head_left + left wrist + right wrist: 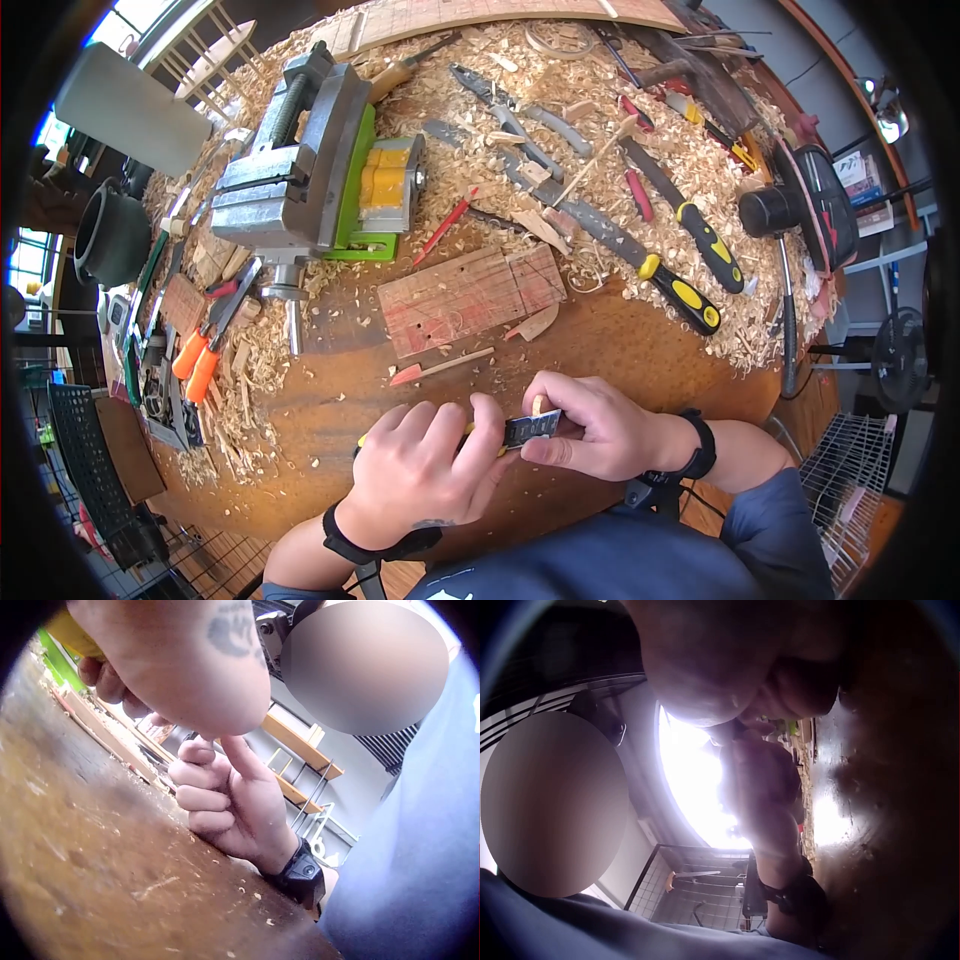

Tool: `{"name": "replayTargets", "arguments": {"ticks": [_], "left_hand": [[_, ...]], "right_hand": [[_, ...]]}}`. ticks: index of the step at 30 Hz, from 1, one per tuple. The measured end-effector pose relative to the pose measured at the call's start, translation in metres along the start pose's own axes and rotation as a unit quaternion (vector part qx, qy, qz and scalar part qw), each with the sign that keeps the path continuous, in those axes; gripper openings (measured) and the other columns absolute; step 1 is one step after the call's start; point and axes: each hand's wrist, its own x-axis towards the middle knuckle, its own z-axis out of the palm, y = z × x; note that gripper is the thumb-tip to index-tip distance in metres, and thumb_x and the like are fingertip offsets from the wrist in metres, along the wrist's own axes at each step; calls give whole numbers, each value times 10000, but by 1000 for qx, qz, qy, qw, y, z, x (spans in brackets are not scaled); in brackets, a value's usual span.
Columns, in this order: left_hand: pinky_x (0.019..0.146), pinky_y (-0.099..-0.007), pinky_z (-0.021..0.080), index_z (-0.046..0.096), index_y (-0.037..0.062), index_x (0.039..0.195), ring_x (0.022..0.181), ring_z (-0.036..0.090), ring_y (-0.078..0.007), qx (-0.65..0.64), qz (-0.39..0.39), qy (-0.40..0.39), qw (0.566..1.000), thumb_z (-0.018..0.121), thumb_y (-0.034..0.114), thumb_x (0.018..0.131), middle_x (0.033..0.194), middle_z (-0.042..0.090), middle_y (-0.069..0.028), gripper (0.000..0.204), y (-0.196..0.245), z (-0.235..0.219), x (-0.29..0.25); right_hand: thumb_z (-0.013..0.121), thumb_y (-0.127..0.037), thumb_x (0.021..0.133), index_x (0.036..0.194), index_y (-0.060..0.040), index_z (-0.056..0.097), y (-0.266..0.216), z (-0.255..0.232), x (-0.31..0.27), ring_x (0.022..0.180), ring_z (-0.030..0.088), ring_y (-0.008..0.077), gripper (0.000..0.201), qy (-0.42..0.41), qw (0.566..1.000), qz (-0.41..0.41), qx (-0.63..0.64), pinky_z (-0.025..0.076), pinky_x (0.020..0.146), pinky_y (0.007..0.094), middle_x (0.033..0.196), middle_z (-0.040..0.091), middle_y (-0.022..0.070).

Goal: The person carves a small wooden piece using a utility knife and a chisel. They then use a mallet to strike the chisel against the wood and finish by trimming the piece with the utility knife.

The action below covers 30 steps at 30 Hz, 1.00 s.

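Note:
Low over the front of the table, my left hand (425,465) grips a tool with a yellow end (362,440) showing past the fingers. A flat dark printed part (528,429) of it sticks out toward the right; most of the tool is hidden in the fist. My right hand (600,425) pinches a small pale piece of wood (539,404) between thumb and forefinger, right at the printed part. In the left wrist view the right hand (236,795) shows its curled fingers beyond the left. The right wrist view is dark and shows little of the grip.
Ahead lie a red-stained wooden board (470,300) and a red-tipped stick (440,367). A steel vise (275,195) stands at left, near orange-handled tools (202,370). Yellow-and-black-handled files (685,300), pliers (520,135) and a mallet (765,212) lie among wood shavings (740,330).

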Motion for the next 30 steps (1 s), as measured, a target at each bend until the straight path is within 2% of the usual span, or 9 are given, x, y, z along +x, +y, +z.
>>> {"name": "replayTargets", "arguments": {"ticks": [4,6,10,13,15,21,28,30], "left_hand": [[484,-313,392,697,36,1124,541,502,-153,8,-5,1,1000,766,339,856,722,476,-6,409,1,0,0],[484,-314,392,698,37,1121,540,502,-153,14,-7,3,1000,763,337,860,719,475,-7,404,3,-1,1],[490,-322,411,706,21,1117,550,520,-162,36,-28,0,999,760,330,861,730,501,-17,405,4,-3,2],[496,-328,426,713,6,1114,560,534,-171,39,-44,7,998,759,328,865,745,527,-23,410,3,-3,2],[494,-325,420,713,8,1113,557,527,-165,25,-40,9,999,755,325,873,738,514,-17,400,4,-4,3],[489,-312,402,705,21,1129,553,511,-152,24,-9,-1,1000,767,343,873,729,480,-6,416,3,-2,1],[490,-314,400,705,35,1129,555,511,-150,22,-4,-4,1000,772,340,861,733,482,-5,412,2,-2,1],[491,-315,403,705,35,1129,555,511,-151,18,-3,-2,1000,773,334,850,734,483,-6,415,2,-2,1]], "right_hand": [[767,-367,1038,1018,-40,530,-3,0,0,587,458,107,404,5,1000,-1,-19,393,545,317,661,505,42],[767,-370,1038,982,-40,521,-5,-1,0,580,462,115,416,-2,999,30,-11,390,535,326,655,514,52],[768,-371,1037,973,-43,519,-1,-2,0,583,456,111,417,1,999,6,-32,389,539,322,644,501,55],[772,-359,1037,997,-40,517,-3,-1,2,595,447,92,411,9,998,-23,-51,379,540,310,661,506,38],[780,-352,1033,1064,-39,515,-4,0,3,608,427,69,411,16,1000,10,24,367,543,296,685,494,6],[776,-364,1036,1154,-50,508,-1,-1,1,612,408,50,429,-2,997,34,62,351,552,272,703,461,-24],[758,-386,1045,1146,-52,513,-1,0,2,609,411,55,426,6,999,15,33,354,558,278,679,452,-29],[757,-374,1047,1091,-51,523,0,-1,1,594,414,65,401,7,1000,7,7,356,545,290,649,451,-10]]}}
